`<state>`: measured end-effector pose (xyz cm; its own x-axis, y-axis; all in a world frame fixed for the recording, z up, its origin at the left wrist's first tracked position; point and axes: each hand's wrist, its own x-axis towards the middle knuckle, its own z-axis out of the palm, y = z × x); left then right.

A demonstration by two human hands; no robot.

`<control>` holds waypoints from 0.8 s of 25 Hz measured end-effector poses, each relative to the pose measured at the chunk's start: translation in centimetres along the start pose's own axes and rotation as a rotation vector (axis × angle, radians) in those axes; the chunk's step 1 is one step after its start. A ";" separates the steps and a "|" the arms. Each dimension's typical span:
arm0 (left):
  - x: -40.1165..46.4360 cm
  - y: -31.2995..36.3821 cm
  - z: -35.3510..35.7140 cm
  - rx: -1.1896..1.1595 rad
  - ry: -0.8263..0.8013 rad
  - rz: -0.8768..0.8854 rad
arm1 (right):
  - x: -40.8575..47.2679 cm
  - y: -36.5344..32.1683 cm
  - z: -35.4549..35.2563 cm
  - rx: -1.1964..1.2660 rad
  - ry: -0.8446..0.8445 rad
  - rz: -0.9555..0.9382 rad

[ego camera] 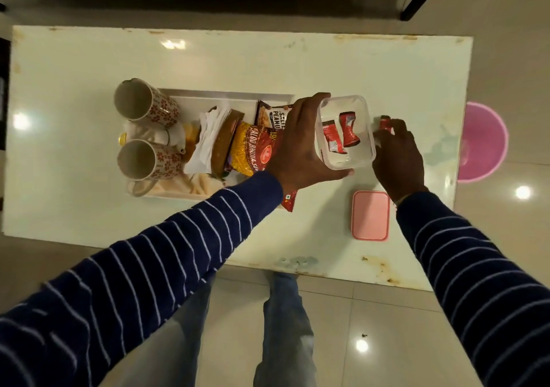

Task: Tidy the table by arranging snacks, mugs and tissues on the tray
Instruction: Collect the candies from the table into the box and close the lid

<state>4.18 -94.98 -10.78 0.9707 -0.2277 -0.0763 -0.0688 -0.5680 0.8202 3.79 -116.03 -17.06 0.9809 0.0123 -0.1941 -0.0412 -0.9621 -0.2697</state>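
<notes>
L hand point(300, 142) grips a clear plastic container point(345, 132) by its left wall, fingers over the far rim, thumb along the near edge; whether it sits on the white tabletop point(297, 59) or is lifted off it can't be told. Inside the container: two small red sachets point(342, 133). R hand point(397, 156) is just right of the container, fingers curled round another red sachet point(385, 123), only its top showing above the fingertips.

Container's pink lid point(370, 215) lies flat on the tabletop near the front edge, just beside the R wrist.

White tray point(226, 96) sits left of centre. On it, left end: two floral mugs point(145, 101), one behind the other, w/ a small white pot btwn them. Middle: white tissues point(208, 136) in a brown holder. Right end: yellow Aloo Bhujia pack point(250, 151) and a salted peanuts pack point(275, 115), partly under the L hand. A red wrapper point(290, 200) pokes out below the L wrist at the tray's near right corner.

Both sleeves navy w/ white stripes. Pink tub point(482, 142) on the floor past the tabletop's right end.
</notes>
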 end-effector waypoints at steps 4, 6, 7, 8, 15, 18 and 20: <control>-0.1 0.3 1.3 0.011 -0.037 0.002 | -0.8 2.2 0.4 -0.016 0.040 0.052; -0.3 0.3 1.9 0.016 -0.057 -0.010 | -0.8 2.5 -0.5 0.181 0.090 0.184; -0.5 0.4 2.3 0.019 -0.058 -0.016 | -0.9 2.4 -1.4 0.291 0.152 0.252; -0.7 0.3 2.5 0.028 -0.055 -0.019 | -1.1 2.1 -2.6 0.385 0.232 0.298; -1.7 0.8 4.0 -0.003 -0.087 -0.062 | -7.3 -5.6 -6.8 0.722 0.247 0.146; -1.9 0.5 4.3 -0.004 -0.086 -0.071 | -9.2 -4.6 -5.9 0.855 0.392 0.329; -2.1 0.1 4.2 -0.012 -0.074 -0.074 | -10.7 -2.6 -4.4 0.845 0.439 0.496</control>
<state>1.13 -97.87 -12.90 0.9534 -0.2434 -0.1784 0.0060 -0.5760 0.8175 -5.73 -114.86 -10.13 0.7943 -0.5886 -0.1507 -0.4065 -0.3305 -0.8518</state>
